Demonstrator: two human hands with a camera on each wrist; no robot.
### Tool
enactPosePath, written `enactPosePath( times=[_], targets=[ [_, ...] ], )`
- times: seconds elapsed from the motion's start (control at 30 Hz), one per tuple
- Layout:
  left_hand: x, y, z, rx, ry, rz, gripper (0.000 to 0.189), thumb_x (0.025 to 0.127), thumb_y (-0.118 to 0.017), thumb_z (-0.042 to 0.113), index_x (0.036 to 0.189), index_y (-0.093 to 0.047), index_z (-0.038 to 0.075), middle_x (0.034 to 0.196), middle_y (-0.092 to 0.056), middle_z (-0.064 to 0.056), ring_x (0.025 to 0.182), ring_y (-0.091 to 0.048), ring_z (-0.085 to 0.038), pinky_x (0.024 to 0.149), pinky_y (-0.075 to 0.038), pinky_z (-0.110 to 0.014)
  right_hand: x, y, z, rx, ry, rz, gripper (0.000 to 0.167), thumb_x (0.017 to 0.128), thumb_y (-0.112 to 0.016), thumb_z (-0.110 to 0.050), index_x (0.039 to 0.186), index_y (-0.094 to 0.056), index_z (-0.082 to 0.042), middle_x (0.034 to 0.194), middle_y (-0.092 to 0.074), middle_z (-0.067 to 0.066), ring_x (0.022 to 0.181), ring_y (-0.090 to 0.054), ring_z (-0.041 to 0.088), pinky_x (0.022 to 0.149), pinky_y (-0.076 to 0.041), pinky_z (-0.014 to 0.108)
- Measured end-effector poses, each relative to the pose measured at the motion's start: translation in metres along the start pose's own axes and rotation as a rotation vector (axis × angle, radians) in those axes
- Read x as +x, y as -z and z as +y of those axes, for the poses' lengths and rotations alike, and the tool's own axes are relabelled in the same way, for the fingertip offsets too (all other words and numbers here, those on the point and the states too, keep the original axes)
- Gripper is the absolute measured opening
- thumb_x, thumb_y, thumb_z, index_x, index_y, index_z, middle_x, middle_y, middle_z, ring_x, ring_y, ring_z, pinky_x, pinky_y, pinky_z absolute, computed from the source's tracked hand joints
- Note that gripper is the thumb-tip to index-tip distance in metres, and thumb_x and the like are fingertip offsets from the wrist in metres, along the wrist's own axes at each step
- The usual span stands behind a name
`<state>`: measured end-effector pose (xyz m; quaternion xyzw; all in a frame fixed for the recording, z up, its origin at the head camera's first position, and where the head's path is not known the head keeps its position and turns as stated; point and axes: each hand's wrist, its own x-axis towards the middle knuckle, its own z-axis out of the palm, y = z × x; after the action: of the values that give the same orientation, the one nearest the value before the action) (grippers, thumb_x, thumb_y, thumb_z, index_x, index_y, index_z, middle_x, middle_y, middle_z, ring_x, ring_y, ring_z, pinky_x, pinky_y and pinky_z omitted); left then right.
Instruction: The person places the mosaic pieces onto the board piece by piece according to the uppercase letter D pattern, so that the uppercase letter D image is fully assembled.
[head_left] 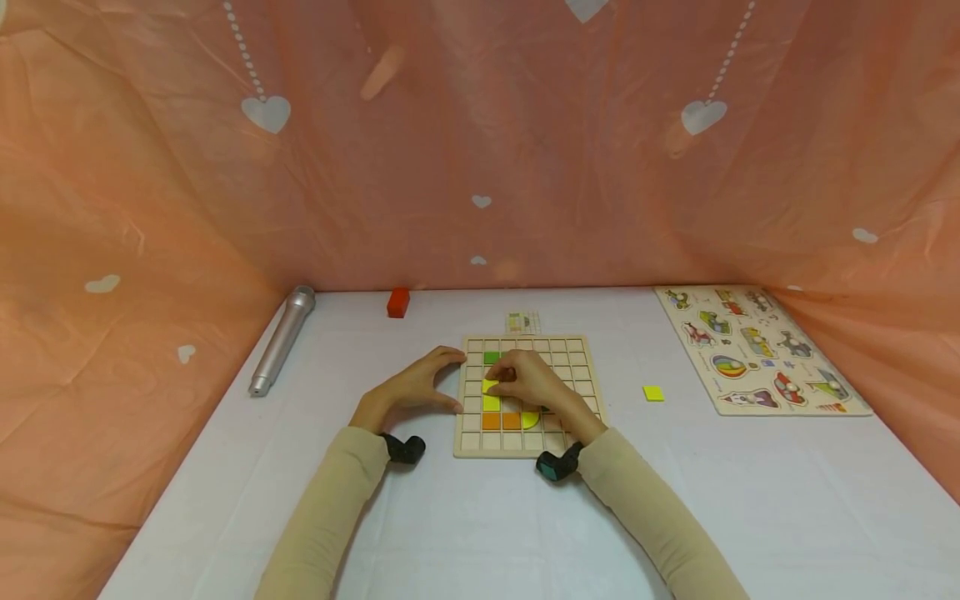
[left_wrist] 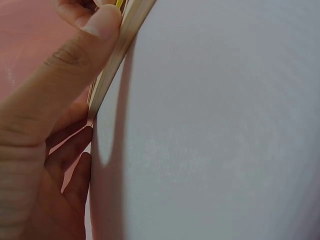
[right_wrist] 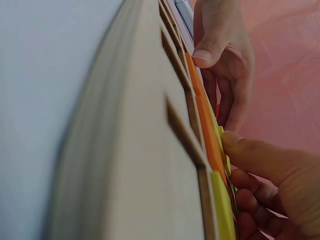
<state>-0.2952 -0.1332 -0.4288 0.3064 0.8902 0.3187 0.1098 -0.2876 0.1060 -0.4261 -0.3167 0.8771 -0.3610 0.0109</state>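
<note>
A wooden grid board [head_left: 495,455] lies flat on the table. My right hand [head_left: 531,379] is over its middle, thumb and fingertips pinching a yellow tile [head_left: 489,386] in the left part of the grid. Just below it sits another yellow tile [head_left: 491,404]; a green tile [head_left: 491,357] is farther up that column. Two orange tiles [head_left: 501,421] and a yellow tile with a rounded edge [head_left: 529,421] fill squares in a lower row. My left hand [head_left: 411,383] has thumb and fingers spread at the board's left edge, its thumb against the side in the left wrist view.
A loose yellow square tile [head_left: 653,393] lies right of the board. A small patterned card [head_left: 522,322] touches the far side. Behind on the left are a red block [head_left: 398,303] and a silver microphone-shaped rod [head_left: 282,340]. A picture puzzle board [head_left: 765,354] lies far right.
</note>
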Motion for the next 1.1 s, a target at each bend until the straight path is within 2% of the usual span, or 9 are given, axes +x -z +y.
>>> enactPosePath(
  times=[0.17, 0.33, 0.53, 0.63, 0.83, 0.97, 1.1],
  targets=[
    [0.001, 0.0, 0.0, 0.005, -0.004, -0.001, 0.084, 0.069, -0.083, 0.03, 0.138, -0.041, 0.006, 0.142, -0.036, -0.009, 0.133, -0.031, -0.024, 0.112, -0.024, -0.04, -0.001, 0.001, 0.0, 0.004, 0.008, -0.006, 0.015, 0.08, -0.074, -0.013, 0.093, -0.073, -0.007, 0.085, -0.068, 0.001, 0.066, -0.053, 0.008, 0.058, -0.047, 0.021],
    [0.0, 0.001, 0.002, 0.003, 0.002, -0.001, 0.085, 0.069, -0.083, 0.029, 0.138, -0.041, 0.005, 0.142, -0.036, -0.009, 0.133, -0.031, -0.025, 0.113, -0.024, -0.041, -0.002, 0.004, 0.0, 0.009, 0.003, -0.014, 0.019, 0.08, -0.074, -0.016, 0.097, -0.072, -0.008, 0.088, -0.067, 0.0, 0.074, -0.057, 0.008, 0.066, -0.049, 0.022],
    [0.0, 0.0, 0.002, -0.002, 0.011, 0.0, 0.085, 0.069, -0.083, 0.029, 0.138, -0.041, 0.005, 0.142, -0.036, -0.01, 0.133, -0.031, -0.025, 0.113, -0.023, -0.041, -0.012, 0.027, 0.004, 0.102, 0.013, 0.03, 0.029, 0.081, -0.073, -0.016, 0.107, -0.068, -0.003, 0.099, -0.066, 0.009, 0.087, -0.059, 0.018, 0.077, -0.051, 0.03],
    [0.0, 0.0, 0.002, -0.007, 0.008, 0.001, 0.085, 0.068, -0.084, 0.029, 0.138, -0.041, 0.005, 0.142, -0.036, -0.009, 0.132, -0.031, -0.025, 0.113, -0.023, -0.04, -0.024, 0.047, 0.007, 0.13, -0.003, 0.052, 0.032, 0.081, -0.073, -0.012, 0.11, -0.066, 0.001, 0.108, -0.064, 0.014, 0.094, -0.059, 0.026, 0.083, -0.051, 0.037],
    [0.0, 0.0, 0.002, -0.012, 0.018, 0.008, 0.085, 0.068, -0.084, 0.03, 0.138, -0.041, 0.006, 0.143, -0.036, -0.008, 0.132, -0.031, -0.024, 0.113, -0.023, -0.041, -0.059, 0.09, 0.027, 0.128, 0.003, 0.122, 0.034, 0.078, -0.075, -0.008, 0.109, -0.065, 0.003, 0.109, -0.065, 0.014, 0.096, -0.059, 0.032, 0.086, -0.05, 0.044],
    [0.0, 0.0, 0.002, -0.022, 0.027, 0.003, 0.085, 0.068, -0.084, 0.03, 0.139, -0.041, 0.006, 0.143, -0.035, -0.008, 0.132, -0.031, -0.024, 0.113, -0.023, -0.041, -0.087, 0.112, 0.048, 0.118, 0.001, 0.13, 0.036, 0.08, -0.072, -0.006, 0.113, -0.062, 0.005, 0.112, -0.062, 0.016, 0.1, -0.058, 0.03, 0.089, -0.05, 0.037],
    [-0.001, 0.0, 0.004, -0.031, 0.031, -0.004, 0.086, 0.068, -0.084, 0.029, 0.139, -0.041, 0.006, 0.144, -0.034, -0.009, 0.133, -0.03, -0.025, 0.113, -0.022, -0.041, -0.115, 0.126, 0.068, 0.116, -0.048, 0.087, 0.041, 0.081, -0.072, -0.011, 0.118, -0.059, 0.004, 0.117, -0.059, 0.019, 0.104, -0.057, 0.02, 0.091, -0.047, 0.023]
  ],
)
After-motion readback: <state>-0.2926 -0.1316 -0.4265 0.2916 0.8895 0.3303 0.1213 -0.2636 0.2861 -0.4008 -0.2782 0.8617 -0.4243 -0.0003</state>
